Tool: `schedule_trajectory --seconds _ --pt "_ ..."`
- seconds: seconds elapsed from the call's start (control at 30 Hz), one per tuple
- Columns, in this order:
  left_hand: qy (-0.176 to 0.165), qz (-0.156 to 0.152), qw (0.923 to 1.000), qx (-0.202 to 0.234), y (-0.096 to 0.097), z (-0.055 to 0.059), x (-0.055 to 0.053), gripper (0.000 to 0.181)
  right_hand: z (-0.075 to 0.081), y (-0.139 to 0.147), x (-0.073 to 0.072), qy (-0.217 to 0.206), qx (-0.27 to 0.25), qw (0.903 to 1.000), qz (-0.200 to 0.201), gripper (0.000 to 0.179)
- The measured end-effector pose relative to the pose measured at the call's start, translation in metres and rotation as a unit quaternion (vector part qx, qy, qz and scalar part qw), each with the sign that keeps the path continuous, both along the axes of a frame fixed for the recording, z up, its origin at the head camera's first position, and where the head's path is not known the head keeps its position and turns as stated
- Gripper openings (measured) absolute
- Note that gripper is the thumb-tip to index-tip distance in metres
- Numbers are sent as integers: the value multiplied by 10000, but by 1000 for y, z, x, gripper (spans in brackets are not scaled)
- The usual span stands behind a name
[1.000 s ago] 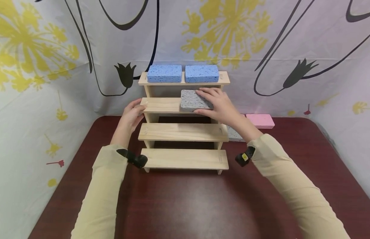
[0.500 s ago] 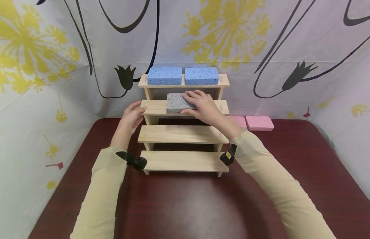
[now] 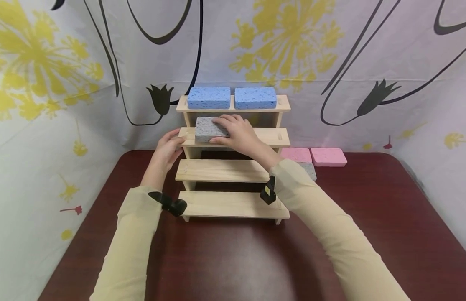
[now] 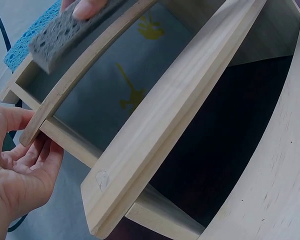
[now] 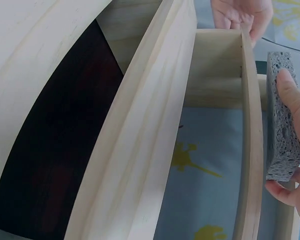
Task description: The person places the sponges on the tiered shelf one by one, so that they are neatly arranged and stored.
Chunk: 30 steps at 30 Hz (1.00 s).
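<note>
My right hand (image 3: 238,134) grips a grey speckled sponge (image 3: 203,129) by its right part, thumb along the front face. The sponge is over the left part of the second-highest step of a pale wooden tiered rack (image 3: 221,170); whether it touches the wood I cannot tell. The right wrist view shows the thumb pressed on the sponge (image 5: 280,125). My left hand (image 3: 166,151) holds the left end of that same step, thumb above and fingers below, as the left wrist view shows. Two blue sponges (image 3: 209,98) lie side by side on the top step.
Behind the rack's right side, two pink sponges (image 3: 328,156) lie on the dark red table (image 3: 233,259), with another grey sponge (image 3: 309,169) partly hidden by my right sleeve. A patterned cloth (image 3: 116,50) hangs around the back and sides. The two lower steps hold nothing.
My right hand has carried the grey sponge leftward along the second-highest step, from its right half to near its left end. My left hand has kept its hold on the rack.
</note>
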<state>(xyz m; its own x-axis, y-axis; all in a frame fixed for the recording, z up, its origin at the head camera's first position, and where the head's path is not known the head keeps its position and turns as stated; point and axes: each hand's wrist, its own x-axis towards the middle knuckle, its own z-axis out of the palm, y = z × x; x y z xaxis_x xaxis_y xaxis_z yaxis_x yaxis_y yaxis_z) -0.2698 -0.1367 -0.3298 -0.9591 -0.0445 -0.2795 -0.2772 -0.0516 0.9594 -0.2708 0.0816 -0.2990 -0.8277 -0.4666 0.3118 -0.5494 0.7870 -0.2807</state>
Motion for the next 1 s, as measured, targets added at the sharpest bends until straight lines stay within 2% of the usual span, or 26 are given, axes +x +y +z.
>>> schedule_trajectory --seconds 0.1,0.33,0.67,0.8,0.93,1.0 --pt "-19 -37 10000 -25 1 1 0 57 -3 -6 -4 -39 3 10000 -9 66" --pt "-81 -55 9999 75 -1 -2 0 57 -4 -17 -9 -845 298 9959 -110 65" --pt "-78 -59 9999 25 3 -3 0 56 -2 -12 -6 -1056 436 9934 40 62" --pt "-105 -146 9998 -73 3 -1 2 57 -3 -12 -1 -793 647 9947 -69 61" --pt "-41 -166 9998 -122 2 2 3 57 -5 -19 6 -3 1176 9920 -457 59" --pt "-40 -150 9998 -106 2 2 3 57 -8 -21 9 313 1279 9895 -591 58"
